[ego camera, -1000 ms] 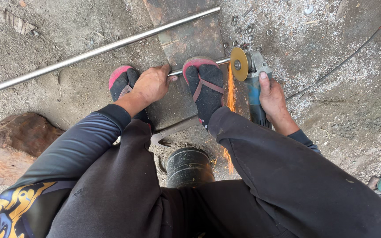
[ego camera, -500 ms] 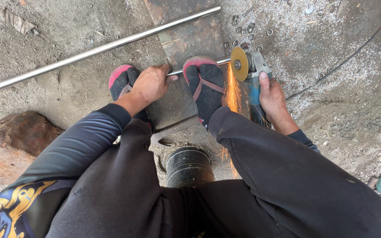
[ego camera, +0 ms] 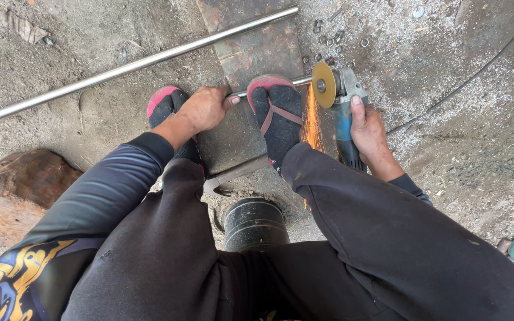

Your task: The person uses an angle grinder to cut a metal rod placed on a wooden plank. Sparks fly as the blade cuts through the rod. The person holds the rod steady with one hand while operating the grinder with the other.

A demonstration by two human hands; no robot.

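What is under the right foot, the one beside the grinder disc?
Under the right foot lies a thin metal rod on a flat steel plate. The left hand holds the rod's other side. The stretch beneath the sandal is covered.

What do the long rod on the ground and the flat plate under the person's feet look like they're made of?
The long rod looks like bare metal, likely steel: smooth, silvery, with a bright glint along its length. The flat plate seems to be steel too, but dull, brown and rust-stained. Orange sparks fly where the angle grinder in the right hand cuts, suggesting ferrous metal.
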